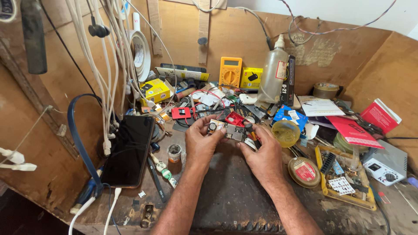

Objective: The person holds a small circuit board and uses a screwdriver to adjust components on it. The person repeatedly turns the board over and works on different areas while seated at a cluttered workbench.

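- Near edge of desk: worn dark work mat (235,191), both forearms rest across it, steadying the hands.
- Left hand (201,142) pinches the left end of a small dark circuit board (234,131); fingers closed on it, thumb on top.
- Right hand (263,157) grips the board's right end, a thin dark tool tucked between its fingers. Board is held just above mat centre, tilted up for a close look.
- Left edge: black smartphone (129,150) lies screen-up, out of the way.
- Right: round red-labelled tin (304,171), yellow parts tray (344,178), yellow-green pot (285,132), all within reach.
- Far edge: yellow multimeter (230,72) and translucent squeeze bottle (273,75) stand by the back wall.
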